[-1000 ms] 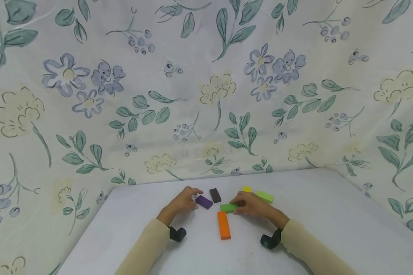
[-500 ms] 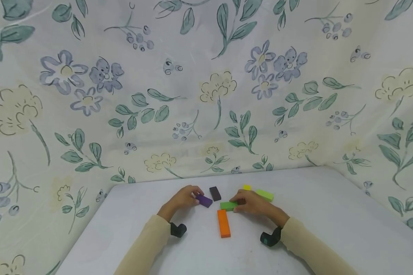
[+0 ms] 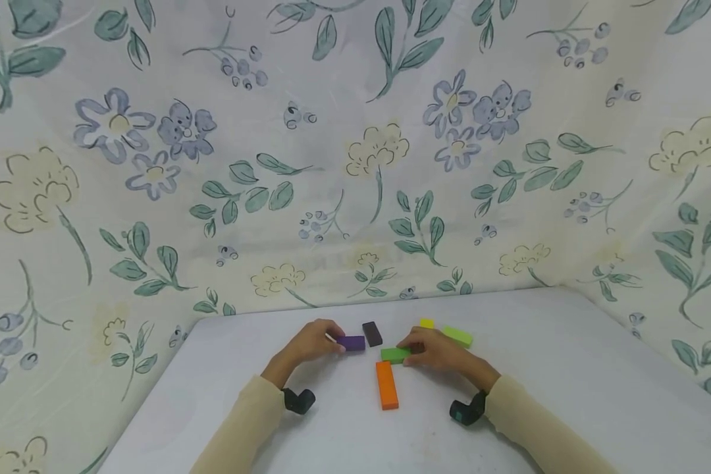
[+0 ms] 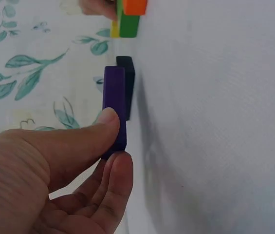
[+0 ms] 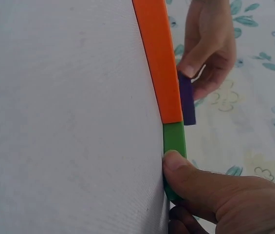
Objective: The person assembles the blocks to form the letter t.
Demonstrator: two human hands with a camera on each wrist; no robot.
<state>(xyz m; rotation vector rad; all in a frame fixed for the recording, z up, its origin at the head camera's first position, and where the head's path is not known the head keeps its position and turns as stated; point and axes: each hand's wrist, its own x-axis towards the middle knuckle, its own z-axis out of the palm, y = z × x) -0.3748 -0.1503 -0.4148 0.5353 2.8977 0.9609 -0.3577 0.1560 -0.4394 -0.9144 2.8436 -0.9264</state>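
Now the purple block, slanted a moment ago, points crosswise near the dark brown block, pinched by the left hand; repositioning seems underway, while the right hand pinches the green block beside the orange block.

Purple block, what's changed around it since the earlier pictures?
The left hand has taken hold of the purple block and turned it from slanted to level across the head view. The right hand still holds the darker green block; orange block and dark block stayed put.
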